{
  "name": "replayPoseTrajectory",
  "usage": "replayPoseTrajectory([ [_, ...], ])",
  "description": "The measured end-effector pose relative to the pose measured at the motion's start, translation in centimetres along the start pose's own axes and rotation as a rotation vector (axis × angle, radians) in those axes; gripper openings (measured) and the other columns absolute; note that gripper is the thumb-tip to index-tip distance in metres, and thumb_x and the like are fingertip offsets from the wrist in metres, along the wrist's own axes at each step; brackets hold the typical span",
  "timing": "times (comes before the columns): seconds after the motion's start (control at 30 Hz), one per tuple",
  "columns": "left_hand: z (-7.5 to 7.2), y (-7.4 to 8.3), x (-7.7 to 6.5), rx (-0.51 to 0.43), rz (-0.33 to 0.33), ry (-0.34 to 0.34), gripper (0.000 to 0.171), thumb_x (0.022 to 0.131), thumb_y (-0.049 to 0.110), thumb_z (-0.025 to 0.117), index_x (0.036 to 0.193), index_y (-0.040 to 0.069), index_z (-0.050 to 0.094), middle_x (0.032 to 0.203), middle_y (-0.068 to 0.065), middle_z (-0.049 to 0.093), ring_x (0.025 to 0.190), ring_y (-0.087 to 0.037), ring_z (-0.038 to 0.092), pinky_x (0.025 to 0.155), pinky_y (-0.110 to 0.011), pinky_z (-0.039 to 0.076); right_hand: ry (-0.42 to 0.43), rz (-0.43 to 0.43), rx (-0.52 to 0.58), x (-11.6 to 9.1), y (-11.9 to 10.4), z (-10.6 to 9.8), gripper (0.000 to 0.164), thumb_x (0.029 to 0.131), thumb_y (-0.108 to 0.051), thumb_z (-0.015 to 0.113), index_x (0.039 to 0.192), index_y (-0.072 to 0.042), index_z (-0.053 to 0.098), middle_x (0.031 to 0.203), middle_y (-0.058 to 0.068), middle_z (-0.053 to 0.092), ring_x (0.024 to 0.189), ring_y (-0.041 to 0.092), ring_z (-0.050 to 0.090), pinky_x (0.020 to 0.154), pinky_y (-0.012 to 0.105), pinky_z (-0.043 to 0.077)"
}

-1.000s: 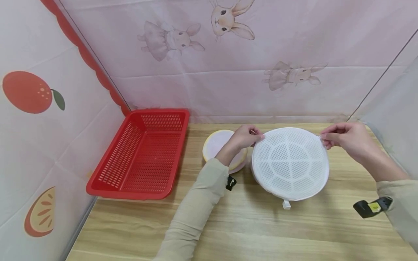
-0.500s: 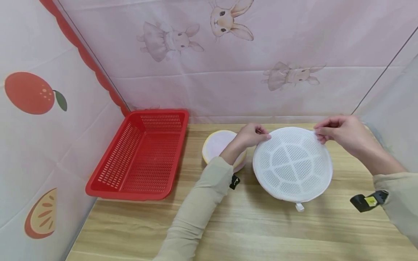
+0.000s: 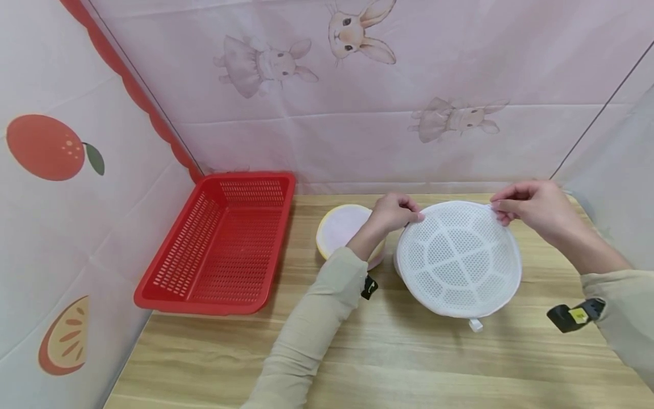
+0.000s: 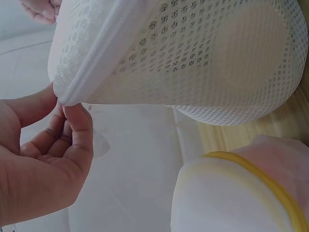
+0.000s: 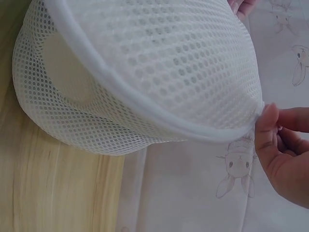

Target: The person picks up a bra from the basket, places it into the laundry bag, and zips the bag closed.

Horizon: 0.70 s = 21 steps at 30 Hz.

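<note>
A round white mesh laundry bag stands on the table at the right, its ribbed top tilted toward me. My left hand pinches the rim at the upper left between thumb and index finger, as the left wrist view confirms. At the upper right, my right hand pinches the rim's edge; the right wrist view shows the mesh drawn to a point at those fingertips. Through the mesh side a pale round patch is visible. A small white tab hangs at the front of the rim.
Left of the bag sits a smaller round white item with a yellow rim, partly behind my left forearm. A red slotted plastic basket stands farther left. Printed cloth walls border the wooden table at the back and sides.
Both hands have shifted slightly: the left to the right, the right leftward and a little up. The bag's top has rotated, carrying the front tab to the right. The last half second shows little movement.
</note>
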<state>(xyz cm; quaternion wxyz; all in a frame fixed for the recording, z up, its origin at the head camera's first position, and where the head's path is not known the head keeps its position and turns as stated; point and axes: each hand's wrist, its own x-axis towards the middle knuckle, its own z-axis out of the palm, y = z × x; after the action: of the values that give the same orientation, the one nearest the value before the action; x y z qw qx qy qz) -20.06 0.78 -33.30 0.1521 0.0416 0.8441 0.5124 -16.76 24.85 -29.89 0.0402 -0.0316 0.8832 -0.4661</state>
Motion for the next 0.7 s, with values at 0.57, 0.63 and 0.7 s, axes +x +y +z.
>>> replayPoseTrajectory([
  [0.57, -0.6, -0.6, 0.1, -0.093, -0.054, 0.033, 0.012, 0.078, 0.01, 0.072, 0.072, 0.007, 0.062, 0.069, -0.001, 0.057, 0.064, -0.014, 0.054, 0.066, -0.028, 0.049, -0.007, 0.023, -0.01, -0.5, 1.6, -0.8, 0.021, 0.088, -0.003, 0.057, 0.096, 0.016, 0.058, 0.072, -0.003, 0.06, 0.058, 0.01, 0.057, 0.055, 0.024, 0.051],
  [0.63, -0.8, -0.8, 0.1, -0.118, -0.06, 0.036, 0.011, 0.079, 0.009, 0.071, 0.072, 0.006, 0.062, 0.07, -0.001, 0.058, 0.063, -0.014, 0.054, 0.07, -0.031, 0.05, -0.019, 0.032, 0.007, -0.7, 2.0, -1.0, 0.018, 0.088, -0.003, 0.057, 0.093, 0.014, 0.06, 0.07, -0.004, 0.061, 0.058, 0.01, 0.057, 0.054, 0.024, 0.05],
  [0.7, -1.0, -1.0, 0.2, -0.147, -0.064, 0.034, 0.011, 0.079, 0.008, 0.071, 0.072, 0.005, 0.062, 0.069, -0.001, 0.058, 0.062, -0.014, 0.054, 0.075, -0.036, 0.05, -0.026, 0.038, 0.038, -0.8, 2.3, -1.2, 0.012, 0.087, -0.002, 0.058, 0.089, 0.009, 0.064, 0.069, -0.004, 0.062, 0.057, 0.01, 0.057, 0.054, 0.024, 0.05],
])
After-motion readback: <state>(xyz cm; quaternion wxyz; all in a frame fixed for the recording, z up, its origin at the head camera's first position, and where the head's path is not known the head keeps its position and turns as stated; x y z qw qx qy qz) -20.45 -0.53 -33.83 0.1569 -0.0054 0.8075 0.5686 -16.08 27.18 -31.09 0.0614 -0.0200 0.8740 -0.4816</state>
